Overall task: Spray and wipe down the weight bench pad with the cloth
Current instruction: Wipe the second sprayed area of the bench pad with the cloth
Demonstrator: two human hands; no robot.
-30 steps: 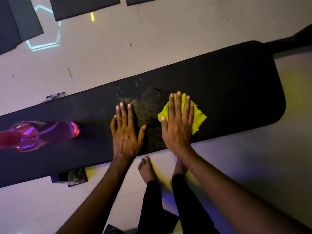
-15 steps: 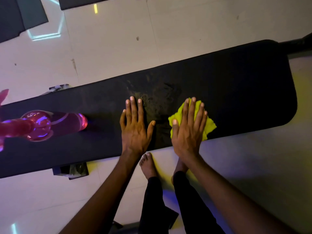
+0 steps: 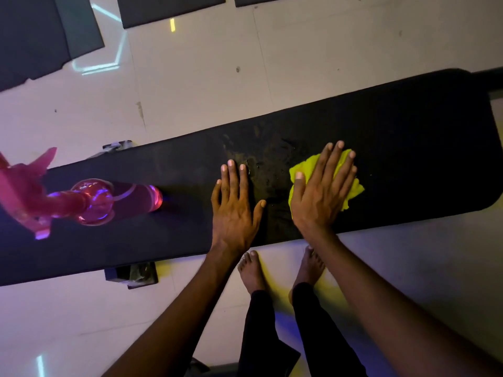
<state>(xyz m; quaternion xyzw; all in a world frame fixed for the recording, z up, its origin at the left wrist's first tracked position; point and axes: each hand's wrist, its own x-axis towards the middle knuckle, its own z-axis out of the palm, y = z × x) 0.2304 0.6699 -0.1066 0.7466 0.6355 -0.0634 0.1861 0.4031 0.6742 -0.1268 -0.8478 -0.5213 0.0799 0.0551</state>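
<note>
A long black bench pad [image 3: 408,148] runs across the view from lower left to upper right. A wet, smeared patch [image 3: 269,161] glistens near its middle. My right hand [image 3: 321,191] lies flat on a yellow-green cloth [image 3: 353,189], pressing it onto the pad just right of the wet patch. Resting flat and empty on the pad to the left of the patch is my left hand [image 3: 234,208], fingers spread. A pink translucent spray bottle [image 3: 89,202] stands on the pad's left part, apart from both hands.
Pale tiled floor [image 3: 272,63] surrounds the bench. Dark floor mats [image 3: 171,6] lie at the top and upper left. Bench feet [image 3: 130,276] stick out under the pad on the near and far sides. My bare feet [image 3: 253,270] stand close to the pad's near edge.
My right hand has slid the cloth to the right along the pad, away from the wet patch. My left hand has stayed flat on the pad. The view has shifted, showing more of the spray bottle.
</note>
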